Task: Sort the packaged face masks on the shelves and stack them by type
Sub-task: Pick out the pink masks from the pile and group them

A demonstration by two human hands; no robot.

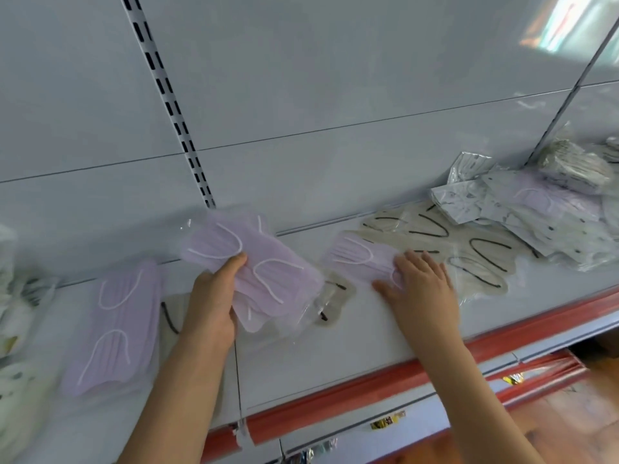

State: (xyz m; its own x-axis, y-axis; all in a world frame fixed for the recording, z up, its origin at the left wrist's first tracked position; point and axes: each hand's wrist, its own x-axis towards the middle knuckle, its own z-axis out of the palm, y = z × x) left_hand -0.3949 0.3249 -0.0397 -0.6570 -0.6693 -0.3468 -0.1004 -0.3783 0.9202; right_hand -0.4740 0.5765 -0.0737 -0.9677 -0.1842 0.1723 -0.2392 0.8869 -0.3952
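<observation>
Gripping a bundle of lilac pleated masks in clear plastic (249,266), our left hand (214,306) lifts it over the white metal shelf (301,356). Its lower packs blur together, uncountable. Our right hand (422,289) lies flat, fingers straight, covering one end of another lilac packet (360,259). Beige black-looped masks (469,249) overlap rightward; bare shelf runs to the red front edge (368,390).

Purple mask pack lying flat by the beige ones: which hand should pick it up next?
Right. The right hand already rests with flat fingers on that purple mask pack, while the left hand is busy, its grip closed on a held bunch of purple packs above the shelf.
</observation>
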